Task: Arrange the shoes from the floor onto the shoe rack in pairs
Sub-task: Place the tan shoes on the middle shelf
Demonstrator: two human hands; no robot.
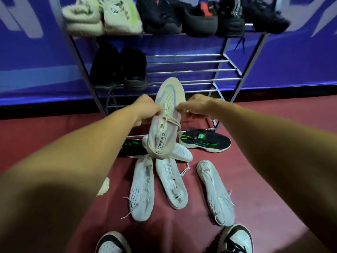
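A: Where is the beige shoe [166,114]?
B: In the air, toe far, just in front of the shoe rack [182,61], above the white shoes [171,183] on the floor [255,179]
A: And the fingers?
B: Left hand [145,111] curls round its left side; right hand [196,106] pinches the right edge by the laces [173,121]

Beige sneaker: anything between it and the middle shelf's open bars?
Nothing visible. The left hand and right hand hold the beige sneaker before the middle shelf; the black pair sits at its left end.
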